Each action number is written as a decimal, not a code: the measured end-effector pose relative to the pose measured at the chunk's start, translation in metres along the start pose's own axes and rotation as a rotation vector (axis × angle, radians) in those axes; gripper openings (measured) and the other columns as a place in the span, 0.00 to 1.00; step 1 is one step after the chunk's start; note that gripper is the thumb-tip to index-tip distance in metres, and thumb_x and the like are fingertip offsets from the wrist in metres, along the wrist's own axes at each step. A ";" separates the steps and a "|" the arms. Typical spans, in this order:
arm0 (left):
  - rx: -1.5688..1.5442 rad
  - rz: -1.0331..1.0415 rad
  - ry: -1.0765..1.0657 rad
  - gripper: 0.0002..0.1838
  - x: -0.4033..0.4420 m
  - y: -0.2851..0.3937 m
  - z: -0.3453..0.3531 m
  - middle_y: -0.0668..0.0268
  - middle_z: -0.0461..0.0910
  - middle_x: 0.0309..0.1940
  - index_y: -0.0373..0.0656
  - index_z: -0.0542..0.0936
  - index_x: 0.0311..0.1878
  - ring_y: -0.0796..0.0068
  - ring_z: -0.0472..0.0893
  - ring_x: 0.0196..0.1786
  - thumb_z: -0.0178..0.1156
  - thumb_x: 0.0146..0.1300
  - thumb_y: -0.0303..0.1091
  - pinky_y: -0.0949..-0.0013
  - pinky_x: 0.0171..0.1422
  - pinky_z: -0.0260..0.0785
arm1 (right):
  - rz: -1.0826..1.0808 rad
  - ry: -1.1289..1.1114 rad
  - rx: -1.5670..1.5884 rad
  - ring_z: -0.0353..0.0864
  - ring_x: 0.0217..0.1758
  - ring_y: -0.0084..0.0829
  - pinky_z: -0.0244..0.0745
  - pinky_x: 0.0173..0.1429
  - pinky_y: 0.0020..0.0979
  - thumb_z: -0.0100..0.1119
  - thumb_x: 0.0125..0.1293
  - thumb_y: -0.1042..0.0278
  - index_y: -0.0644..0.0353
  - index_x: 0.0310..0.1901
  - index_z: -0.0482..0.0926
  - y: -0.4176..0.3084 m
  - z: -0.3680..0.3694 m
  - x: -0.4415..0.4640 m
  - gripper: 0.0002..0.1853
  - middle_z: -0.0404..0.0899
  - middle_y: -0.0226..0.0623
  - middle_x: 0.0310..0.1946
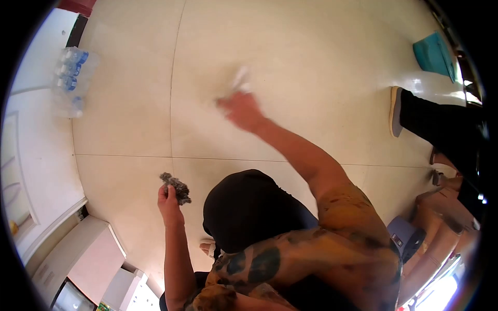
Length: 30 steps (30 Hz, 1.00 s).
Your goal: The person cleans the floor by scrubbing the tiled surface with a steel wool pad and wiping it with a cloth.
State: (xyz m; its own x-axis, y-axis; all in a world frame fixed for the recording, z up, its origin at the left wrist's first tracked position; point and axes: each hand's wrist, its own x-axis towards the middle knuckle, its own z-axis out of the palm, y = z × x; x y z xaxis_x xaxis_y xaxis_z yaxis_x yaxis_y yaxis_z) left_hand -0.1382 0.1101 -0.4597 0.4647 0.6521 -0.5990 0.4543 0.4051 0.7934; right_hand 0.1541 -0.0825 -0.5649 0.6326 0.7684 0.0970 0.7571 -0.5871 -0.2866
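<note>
My left hand is closed around a grey, curly metallic-looking scouring pad, held above the tiled floor at the lower left. My right hand reaches out over the pale floor near the upper middle and is smeared by motion. A small white item, blurred, shows at its fingers; it looks like a cloth or tissue, and the grip on it is not clear. Below the right arm is my knee in black cloth.
Packed water bottles stand at the left by a white door. Boxes lie lower left. A teal bin is upper right. Another person's shoe and black-clad leg are at the right, above a brown seat.
</note>
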 end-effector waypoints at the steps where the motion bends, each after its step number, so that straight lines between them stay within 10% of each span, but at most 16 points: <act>1: 0.014 -0.006 -0.005 0.10 -0.003 0.007 0.003 0.69 0.78 0.38 0.37 0.74 0.48 0.81 0.77 0.39 0.52 0.69 0.32 0.75 0.45 0.70 | -0.077 -0.065 0.002 0.74 0.49 0.37 0.70 0.47 0.42 0.56 0.58 0.57 0.38 0.57 0.74 -0.024 0.007 0.020 0.22 0.75 0.35 0.41; 7: 0.093 0.009 -0.038 0.11 -0.007 0.017 0.009 0.70 0.78 0.37 0.38 0.74 0.48 0.82 0.76 0.38 0.52 0.69 0.33 0.76 0.44 0.69 | 0.601 -0.033 0.054 0.75 0.55 0.41 0.72 0.51 0.50 0.46 0.63 0.55 0.43 0.60 0.70 0.084 -0.014 0.053 0.22 0.74 0.38 0.54; 13: 0.102 -0.008 -0.024 0.12 -0.004 0.012 0.006 0.71 0.78 0.36 0.38 0.74 0.49 0.83 0.75 0.38 0.53 0.68 0.34 0.77 0.43 0.69 | 1.425 0.142 -0.132 0.68 0.65 0.43 0.63 0.66 0.44 0.45 0.65 0.46 0.53 0.65 0.64 0.238 -0.097 -0.209 0.30 0.68 0.44 0.62; 15: 0.109 -0.030 -0.027 0.12 0.002 0.008 0.003 0.71 0.77 0.35 0.37 0.74 0.49 0.84 0.74 0.37 0.53 0.68 0.34 0.77 0.42 0.68 | 1.300 -0.531 -0.440 0.74 0.59 0.45 0.69 0.61 0.43 0.42 0.68 0.54 0.56 0.54 0.77 0.296 -0.090 -0.355 0.21 0.74 0.47 0.56; 17: 0.142 -0.044 -0.019 0.13 0.003 0.009 -0.003 0.72 0.76 0.34 0.36 0.75 0.50 0.84 0.72 0.35 0.54 0.68 0.35 0.77 0.40 0.67 | 1.349 -0.454 -0.563 0.80 0.48 0.43 0.76 0.50 0.42 0.48 0.65 0.62 0.55 0.47 0.79 0.279 -0.141 -0.406 0.14 0.79 0.46 0.45; 19: 0.176 -0.045 0.017 0.13 0.011 -0.006 -0.012 0.72 0.76 0.34 0.36 0.75 0.49 0.84 0.71 0.35 0.54 0.68 0.35 0.77 0.39 0.66 | 0.949 -0.342 -1.177 0.80 0.44 0.44 0.77 0.46 0.44 0.48 0.65 0.61 0.57 0.45 0.80 0.334 -0.108 -0.478 0.14 0.79 0.47 0.42; 21: 0.253 -0.010 0.101 0.13 0.009 -0.012 -0.010 0.72 0.75 0.32 0.36 0.76 0.49 0.84 0.71 0.34 0.55 0.67 0.35 0.78 0.38 0.66 | 1.446 0.282 -0.303 0.77 0.48 0.45 0.72 0.50 0.43 0.47 0.67 0.57 0.62 0.49 0.77 0.272 -0.130 -0.356 0.18 0.77 0.45 0.42; 30: 0.414 -0.040 0.376 0.13 -0.072 0.017 -0.038 0.69 0.78 0.30 0.38 0.76 0.47 0.85 0.75 0.31 0.57 0.65 0.36 0.79 0.31 0.67 | 0.364 0.211 0.153 0.74 0.48 0.41 0.70 0.50 0.38 0.49 0.67 0.53 0.58 0.59 0.72 0.248 -0.018 -0.083 0.24 0.72 0.41 0.44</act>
State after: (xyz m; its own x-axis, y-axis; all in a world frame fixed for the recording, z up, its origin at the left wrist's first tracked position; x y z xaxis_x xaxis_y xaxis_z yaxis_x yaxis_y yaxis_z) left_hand -0.1926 0.0944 -0.3995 0.1724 0.8556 -0.4880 0.7617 0.1984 0.6168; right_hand 0.2927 -0.2962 -0.6268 0.8849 0.4405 0.1513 0.4560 -0.7531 -0.4742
